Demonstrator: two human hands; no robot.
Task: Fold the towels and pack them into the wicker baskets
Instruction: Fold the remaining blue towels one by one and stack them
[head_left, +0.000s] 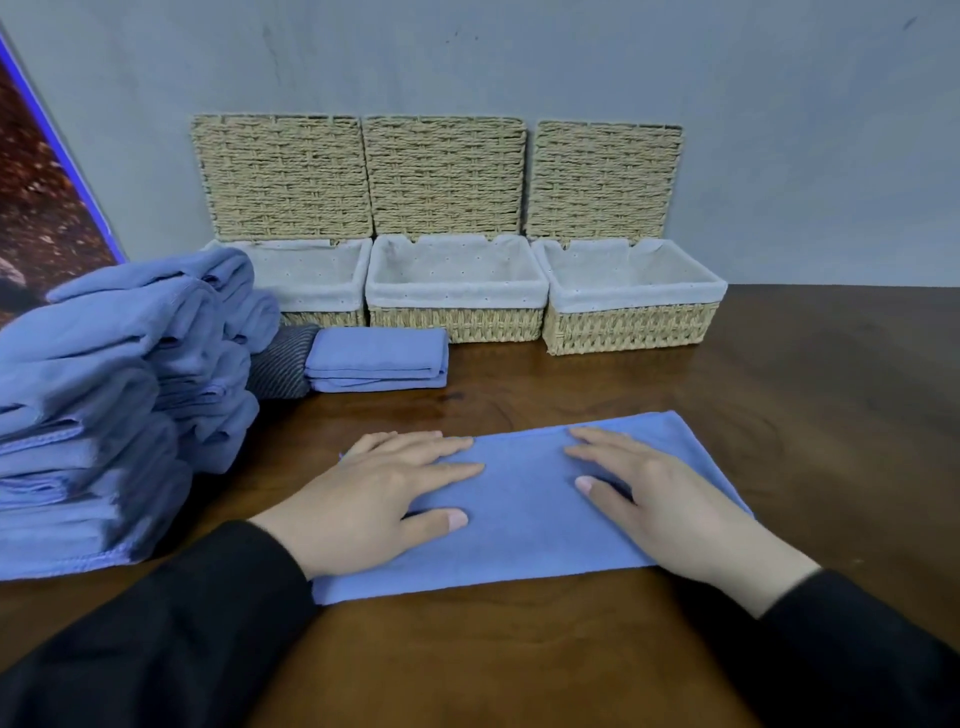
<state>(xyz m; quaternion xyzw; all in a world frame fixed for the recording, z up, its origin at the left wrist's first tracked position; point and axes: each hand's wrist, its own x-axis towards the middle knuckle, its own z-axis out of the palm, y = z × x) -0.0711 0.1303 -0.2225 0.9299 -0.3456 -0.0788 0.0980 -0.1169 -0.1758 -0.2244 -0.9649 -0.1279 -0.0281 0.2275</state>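
- Blue towel (524, 512): soft, matte cloth folded into a long flat rectangle, lying on the table directly in front of me, its long edges running left to right.
- My left hand (374, 499): palm down on the towel's left end, fingers straight and spread, pressing flat; nothing grasped.
- My right hand (670, 501): palm down on the towel's right half, fingers straight and pointing toward the left one; likewise flat, nothing grasped.
- Black sleeves (171, 634): cover both my forearms to the wrists.
- Folded towel (378, 359): compact blue rectangle, several layers thick, lying just in front of the left and middle baskets.
- Towel pile (104, 395): tall, loose heap of the same blue cloth with stitched edges, at the table's left.
- Dark striped cloth (280, 364): wedged between the pile and the folded towel; what it is, I cannot tell.
- Left wicker basket (322, 283), middle wicker basket (457, 317), right wicker basket (631, 325): rectangular, woven pale straw, white eyelet fabric liners, hinged woven lids (444, 174) standing upright against the wall; set in a row at the table's back.
- Table (779, 415): dark brown wood, glossy grain.
- Wall (519, 57): plain grey, lightly scuffed.
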